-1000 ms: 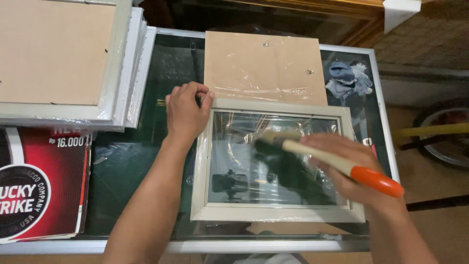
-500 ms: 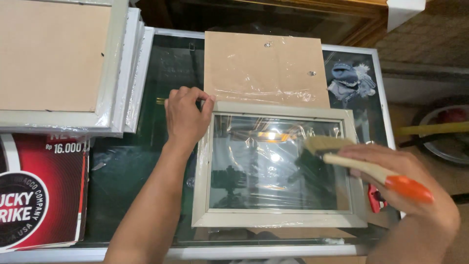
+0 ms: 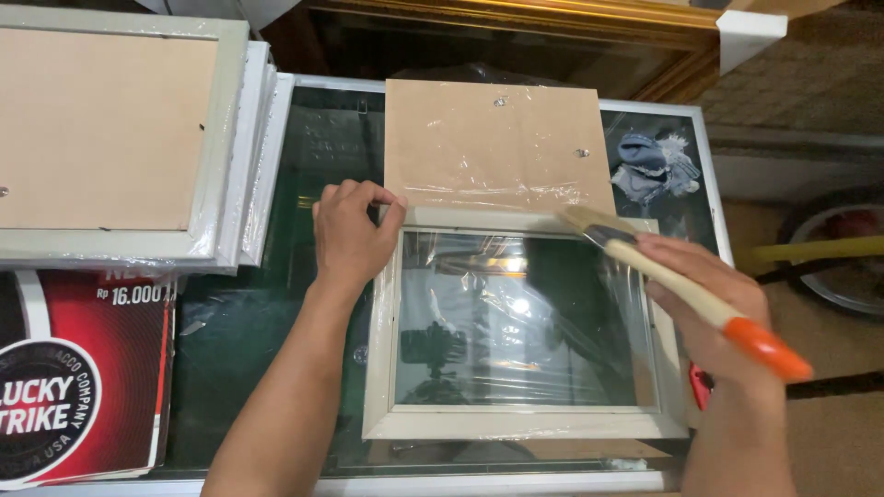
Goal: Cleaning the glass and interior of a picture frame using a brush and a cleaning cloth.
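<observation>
On 1 glass table [image 3: 230, 368], the left hand [image 3: 350, 235] presses 1 pale frame's [image 3: 516, 423] corner, fingers curled; the right hand [image 3: 709, 304] grips 1 paintbrush [image 3: 645, 262] beside 1 backing board [image 3: 493, 147].

A glass-topped table [image 3: 276, 368] carries a picture frame [image 3: 516, 423], backing board [image 3: 488, 147] and rag [image 3: 654, 166].

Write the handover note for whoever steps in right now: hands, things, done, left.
Left hand: pressing down on the top-left corner of the pale picture frame, holding nothing.
Right hand: grip closed on the paintbrush with the orange-tipped handle; bristles at the frame's top-right edge.
Things: frame lies flat on the glass-topped table, glass pane in, under loose plastic film. Backing board lies just behind it. Stack of wrapped frames far left; blue rag far right.
Done: frame laid out, brush on it.
Left: the backing board is not yet in the frame.
</observation>
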